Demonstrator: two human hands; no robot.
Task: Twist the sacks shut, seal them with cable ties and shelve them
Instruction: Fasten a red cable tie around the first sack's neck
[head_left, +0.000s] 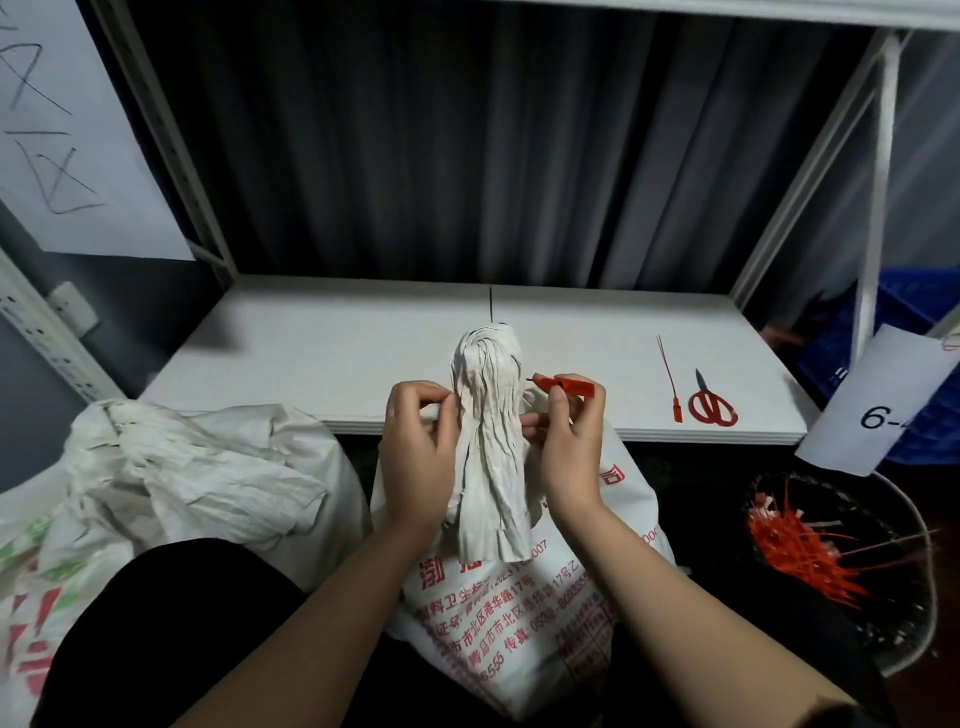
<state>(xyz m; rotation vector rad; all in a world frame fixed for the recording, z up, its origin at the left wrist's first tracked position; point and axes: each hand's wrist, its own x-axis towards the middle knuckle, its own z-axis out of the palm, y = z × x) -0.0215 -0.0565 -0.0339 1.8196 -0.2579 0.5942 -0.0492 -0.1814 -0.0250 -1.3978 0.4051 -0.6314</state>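
1. Wrapping a red cable tie (563, 384) round the twisted neck (485, 415) of a white sack (524, 613) is, as I judge it, the step in hand: the neck stands gathered and upright between both hands, with the sack body below the near edge of the shelf (322, 353).
2. The right hand (566, 441) pinches the tie's red head between thumb and curled fingers, just beside the right side of the neck. The thin tail is hard to follow; it seems to pass behind the neck, but I cannot tell for sure.
3. The left hand (421, 441) has its fingers curled against the left side of the neck, pinching at something small there, probably the tail's tip, though that is too fine to see.
4. The next move calls for threading the tail into the head and pulling it snug while the twist stays tight; if either hand slackens, the neck may loosen.
5. A spare tie (670, 379) and red scissors (710, 404) lie near the shelf's front right corner, handy for trimming.
6. A second sack (171, 478) slumps to the left, its mouth apparently not yet tied.
7. A bin (914, 613) at the right holds red offcuts.
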